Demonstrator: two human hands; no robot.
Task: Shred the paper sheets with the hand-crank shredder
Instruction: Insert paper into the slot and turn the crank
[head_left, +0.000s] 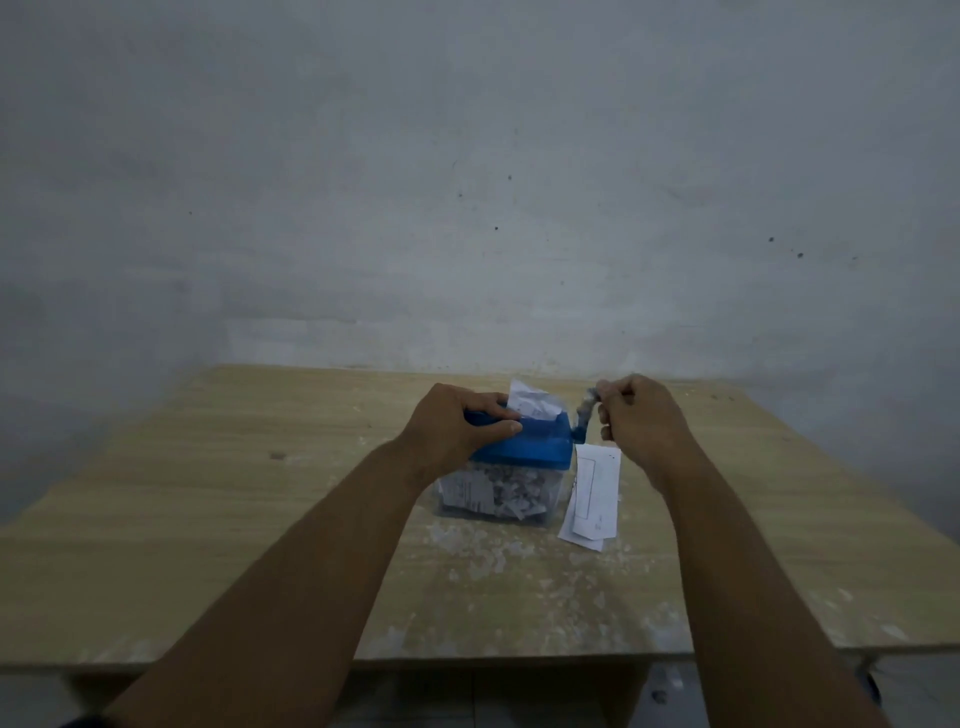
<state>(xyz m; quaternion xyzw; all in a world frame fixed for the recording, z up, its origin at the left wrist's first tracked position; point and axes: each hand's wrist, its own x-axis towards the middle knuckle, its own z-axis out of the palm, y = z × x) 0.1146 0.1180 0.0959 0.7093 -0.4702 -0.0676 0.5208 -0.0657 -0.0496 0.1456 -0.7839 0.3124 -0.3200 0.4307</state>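
Note:
A small hand-crank shredder (540, 447) with a blue top and a clear bin full of paper shreds (498, 491) stands mid-table. A crumpled white sheet (530, 402) sticks up out of its slot. My left hand (457, 423) grips the left side of the blue top, thumb across the front. My right hand (641, 415) is closed on the knob of the crank (584, 415), which points upward at the shredder's right end and looks blurred.
Two or three white paper sheets (592, 499) lie flat just right of the shredder, under my right wrist. Fine paper bits (483, 551) are scattered over the wooden table (208, 519) in front of the bin. A grey wall rises behind the table's far edge.

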